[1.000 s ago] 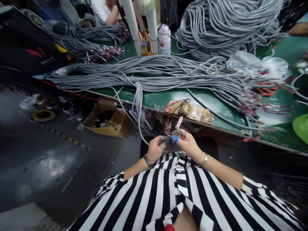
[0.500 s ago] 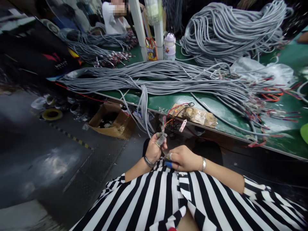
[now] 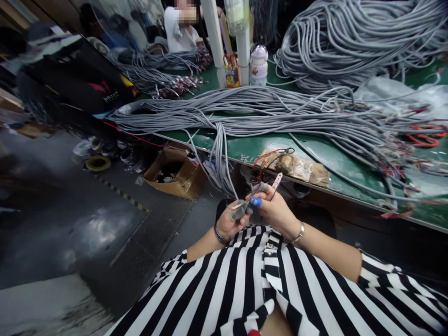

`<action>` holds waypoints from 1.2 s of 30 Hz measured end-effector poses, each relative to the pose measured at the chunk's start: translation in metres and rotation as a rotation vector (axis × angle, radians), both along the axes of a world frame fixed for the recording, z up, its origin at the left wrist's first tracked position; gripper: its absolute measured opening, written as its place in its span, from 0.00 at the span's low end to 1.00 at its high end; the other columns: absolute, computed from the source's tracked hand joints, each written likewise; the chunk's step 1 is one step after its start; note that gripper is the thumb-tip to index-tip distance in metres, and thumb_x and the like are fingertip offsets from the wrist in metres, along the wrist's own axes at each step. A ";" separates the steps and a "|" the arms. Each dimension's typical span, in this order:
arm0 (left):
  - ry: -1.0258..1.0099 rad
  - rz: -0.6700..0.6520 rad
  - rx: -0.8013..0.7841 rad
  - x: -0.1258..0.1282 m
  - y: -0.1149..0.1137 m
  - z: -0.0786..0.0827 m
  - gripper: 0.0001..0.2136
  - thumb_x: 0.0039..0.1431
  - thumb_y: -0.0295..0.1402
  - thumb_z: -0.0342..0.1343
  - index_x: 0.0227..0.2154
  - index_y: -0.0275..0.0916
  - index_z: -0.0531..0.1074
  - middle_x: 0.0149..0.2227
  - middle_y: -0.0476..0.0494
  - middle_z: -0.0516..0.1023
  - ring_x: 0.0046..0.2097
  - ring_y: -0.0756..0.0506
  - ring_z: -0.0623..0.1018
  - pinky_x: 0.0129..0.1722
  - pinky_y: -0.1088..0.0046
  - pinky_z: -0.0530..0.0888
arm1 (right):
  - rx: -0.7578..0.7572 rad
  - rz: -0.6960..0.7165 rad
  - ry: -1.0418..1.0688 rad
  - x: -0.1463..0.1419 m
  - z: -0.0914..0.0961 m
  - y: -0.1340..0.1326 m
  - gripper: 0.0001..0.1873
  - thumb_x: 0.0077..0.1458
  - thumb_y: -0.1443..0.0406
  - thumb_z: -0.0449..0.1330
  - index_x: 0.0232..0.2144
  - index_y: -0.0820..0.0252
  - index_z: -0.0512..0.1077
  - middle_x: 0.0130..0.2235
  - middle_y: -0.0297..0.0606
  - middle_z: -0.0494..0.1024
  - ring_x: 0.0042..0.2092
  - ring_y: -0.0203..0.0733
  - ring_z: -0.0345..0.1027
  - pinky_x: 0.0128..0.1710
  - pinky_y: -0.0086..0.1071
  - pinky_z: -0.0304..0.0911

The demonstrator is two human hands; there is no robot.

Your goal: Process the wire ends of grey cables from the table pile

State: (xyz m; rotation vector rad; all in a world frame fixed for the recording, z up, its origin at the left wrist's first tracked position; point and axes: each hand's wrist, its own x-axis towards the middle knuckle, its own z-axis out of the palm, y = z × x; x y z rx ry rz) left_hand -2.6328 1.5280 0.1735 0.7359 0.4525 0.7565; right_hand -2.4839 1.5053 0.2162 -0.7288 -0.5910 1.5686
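Note:
My left hand (image 3: 234, 219) and my right hand (image 3: 275, 208) meet just below the table's front edge, above my striped lap. Both are closed, with taped or capped fingertips, one of them blue. Between them they pinch the end of a grey cable (image 3: 224, 161) that hangs down from the table, where thin coloured wires (image 3: 255, 189) stick out. A small pink tag (image 3: 277, 179) stands up by my right hand.
The green table (image 3: 245, 147) carries long bundles of grey cable (image 3: 266, 112), a big coil (image 3: 350, 42) at the back right, a brown bag (image 3: 297, 164), a bottle (image 3: 258, 65) and white posts. A cardboard box (image 3: 175, 173) and tape roll (image 3: 98, 163) lie on the dark floor. Another person (image 3: 180, 30) sits far back.
My right hand has come up from my lap to meet the left at the cable end. The view has shifted to the left.

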 end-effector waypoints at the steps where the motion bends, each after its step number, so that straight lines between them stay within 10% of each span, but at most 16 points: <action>1: 0.008 0.003 0.008 0.000 0.000 -0.001 0.17 0.48 0.45 0.64 0.27 0.34 0.71 0.14 0.55 0.64 0.12 0.57 0.60 0.12 0.81 0.52 | -0.029 0.011 0.031 0.001 -0.001 -0.001 0.20 0.38 0.67 0.73 0.32 0.60 0.67 0.28 0.32 0.77 0.22 0.26 0.61 0.19 0.19 0.58; 5: 0.028 -0.028 0.021 -0.001 0.003 -0.008 0.17 0.45 0.43 0.67 0.26 0.34 0.71 0.13 0.56 0.64 0.11 0.57 0.59 0.11 0.81 0.51 | -0.139 0.187 0.267 0.009 -0.002 -0.005 0.13 0.45 0.70 0.67 0.31 0.60 0.66 0.28 0.29 0.73 0.17 0.20 0.36 0.13 0.16 0.38; 12: -0.167 -0.041 -0.020 -0.003 0.007 -0.002 0.15 0.53 0.43 0.61 0.23 0.35 0.69 0.13 0.58 0.55 0.11 0.58 0.53 0.14 0.78 0.52 | -0.127 0.343 0.467 0.025 -0.017 0.000 0.07 0.43 0.72 0.56 0.27 0.61 0.62 0.25 0.27 0.61 0.19 0.23 0.33 0.15 0.18 0.38; 17: -0.261 0.115 -0.077 -0.007 0.013 0.010 0.10 0.49 0.33 0.63 0.22 0.36 0.67 0.16 0.59 0.50 0.13 0.60 0.48 0.16 0.78 0.50 | 0.008 0.279 -0.079 0.023 -0.033 -0.007 0.06 0.45 0.69 0.58 0.30 0.61 0.66 0.24 0.28 0.64 0.18 0.24 0.41 0.16 0.20 0.40; 24: -0.216 0.067 -0.127 -0.005 0.010 0.005 0.13 0.56 0.37 0.58 0.22 0.34 0.67 0.16 0.57 0.54 0.14 0.59 0.53 0.17 0.79 0.53 | 0.795 -0.082 -0.939 0.023 0.006 -0.030 0.07 0.54 0.69 0.59 0.38 0.60 0.71 0.35 0.38 0.73 0.27 0.32 0.60 0.27 0.29 0.59; 30: -0.113 0.015 -0.067 0.000 0.007 -0.008 0.15 0.51 0.43 0.62 0.25 0.35 0.68 0.13 0.56 0.61 0.13 0.56 0.59 0.15 0.81 0.54 | 0.571 -0.214 -1.058 0.011 0.005 -0.015 0.19 0.58 0.64 0.59 0.52 0.57 0.67 0.36 0.37 0.74 0.25 0.33 0.58 0.25 0.29 0.60; 36: 0.027 -0.015 0.001 -0.005 0.007 -0.016 0.19 0.39 0.43 0.70 0.26 0.34 0.72 0.18 0.50 0.72 0.14 0.57 0.62 0.13 0.83 0.53 | 0.650 -0.015 -0.942 0.028 -0.007 -0.009 0.08 0.59 0.61 0.58 0.33 0.56 0.76 0.33 0.39 0.74 0.35 0.41 0.66 0.39 0.35 0.64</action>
